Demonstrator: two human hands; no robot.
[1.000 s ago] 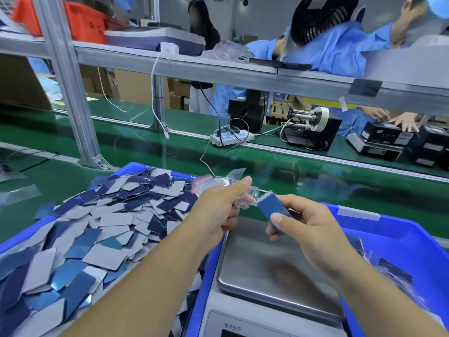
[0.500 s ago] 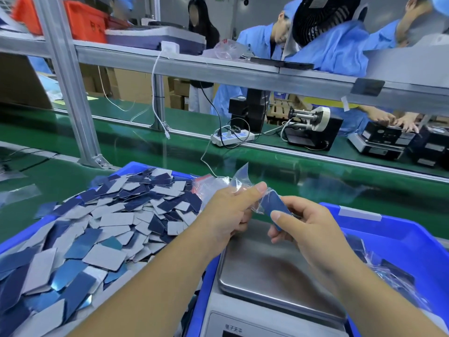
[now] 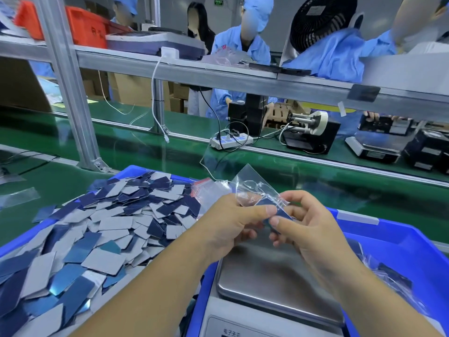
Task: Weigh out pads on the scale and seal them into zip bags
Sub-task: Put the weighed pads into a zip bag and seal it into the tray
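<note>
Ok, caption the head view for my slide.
Both hands, left and right, slip blue pads into a clear zip bag above the scale.

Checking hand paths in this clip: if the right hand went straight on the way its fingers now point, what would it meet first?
The right hand points left toward the left hand; it would likely meet that thumb and the zip bag almost at once, though depth is unclear.

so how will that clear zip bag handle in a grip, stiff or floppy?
Likely floppy: the clear zip bag is creased and crumpled where the left hand and right hand pinch it. Probably very light, since its free corner stands up unsupported. The glossy film may be slippery.
</note>
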